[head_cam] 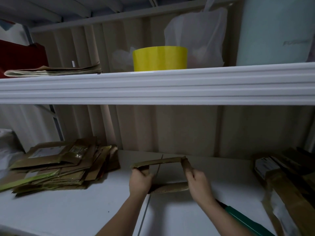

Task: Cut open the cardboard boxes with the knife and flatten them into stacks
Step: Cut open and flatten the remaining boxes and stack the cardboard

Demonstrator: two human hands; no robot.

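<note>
Head view of a white lower shelf (68,210) beneath an upper shelf (153,86). At centre, a small opened cardboard box (160,162) is held up off the shelf surface between both hands. The left hand (139,181) grips its left wall, fingers curled round the edge; the right hand (197,183) grips its right wall, fingers likewise curled round the cardboard. At 9 o'clock from the box lies a stack of flattened cardboard (59,166). A green-handled tool (242,218), partly hidden by the right forearm, lies at 5 o'clock. On the upper shelf at 12 o'clock stands a yellow tape roll (160,58).
</note>
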